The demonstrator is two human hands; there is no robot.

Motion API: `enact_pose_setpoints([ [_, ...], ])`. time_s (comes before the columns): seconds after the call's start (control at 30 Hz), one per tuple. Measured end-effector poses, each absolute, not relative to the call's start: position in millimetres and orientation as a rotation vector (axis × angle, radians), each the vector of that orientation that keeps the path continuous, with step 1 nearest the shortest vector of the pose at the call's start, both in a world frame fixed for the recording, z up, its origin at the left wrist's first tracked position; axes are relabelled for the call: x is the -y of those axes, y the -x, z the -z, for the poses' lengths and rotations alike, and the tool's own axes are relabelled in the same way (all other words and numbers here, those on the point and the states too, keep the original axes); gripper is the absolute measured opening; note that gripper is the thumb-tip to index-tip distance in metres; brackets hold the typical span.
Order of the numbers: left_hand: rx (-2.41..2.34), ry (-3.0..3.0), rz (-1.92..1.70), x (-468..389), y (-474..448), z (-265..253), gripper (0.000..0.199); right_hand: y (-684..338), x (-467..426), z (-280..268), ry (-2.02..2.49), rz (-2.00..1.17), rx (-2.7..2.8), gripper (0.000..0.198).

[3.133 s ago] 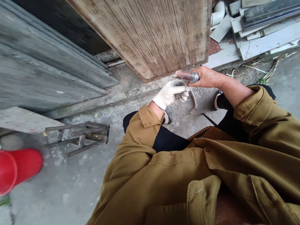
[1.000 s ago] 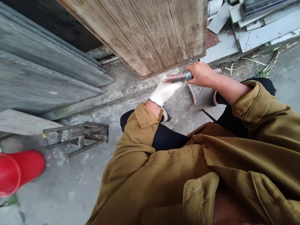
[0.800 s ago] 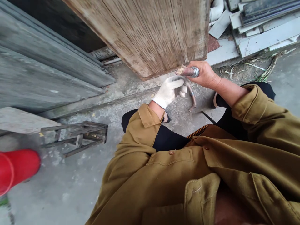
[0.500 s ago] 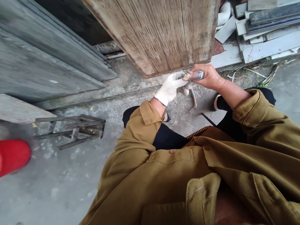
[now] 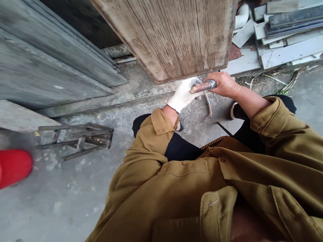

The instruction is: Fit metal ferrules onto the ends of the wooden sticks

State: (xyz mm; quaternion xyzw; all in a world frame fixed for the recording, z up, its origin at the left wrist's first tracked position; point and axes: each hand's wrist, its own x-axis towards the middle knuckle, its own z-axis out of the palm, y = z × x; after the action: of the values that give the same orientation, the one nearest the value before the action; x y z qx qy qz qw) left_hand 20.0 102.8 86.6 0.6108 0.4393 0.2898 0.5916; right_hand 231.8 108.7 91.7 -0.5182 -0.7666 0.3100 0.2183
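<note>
Reddish-brown, the stick (image 5: 200, 88) juts leftward from my right hand (image 5: 224, 84), whose fingers are clamped around it right beside the silvery wire (image 5: 211, 84) wound about it. Its pale, rough-cut end lies across my left hand (image 5: 183, 94), in a white glove; those fingers curl partly out of sight behind the wood, so I cannot tell whether they grip anything. Just below both hands shows a bent brown piece (image 5: 209, 109), above or on the grey concrete floor (image 5: 75, 198). Beyond them stands a weathered wooden panel (image 5: 174, 37).
</note>
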Motion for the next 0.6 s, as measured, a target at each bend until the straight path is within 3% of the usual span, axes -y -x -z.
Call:
enact_pose_setpoints([
  [0.17, -1.089, -1.604, -0.742, -109, -23, -78, 0.013, -225, -108, -84, 1.467, -0.999, 1.908, 0.034],
  [0.43, -1.072, -1.964, -0.735, -111, -17, -77, 0.010, -206, -98, -78, 1.358, -1.847, 1.097, 0.044],
  [0.53, -1.077, -1.816, -0.801, -110, -13, -79, 0.006, -209, -99, -85, 1.287, -1.866, 1.072, 0.042],
  [0.6, -1.055, -1.586, -0.802, -108, -11, -79, 0.014, -217, -103, -92, 1.288, -1.747, 1.232, 0.037],
])
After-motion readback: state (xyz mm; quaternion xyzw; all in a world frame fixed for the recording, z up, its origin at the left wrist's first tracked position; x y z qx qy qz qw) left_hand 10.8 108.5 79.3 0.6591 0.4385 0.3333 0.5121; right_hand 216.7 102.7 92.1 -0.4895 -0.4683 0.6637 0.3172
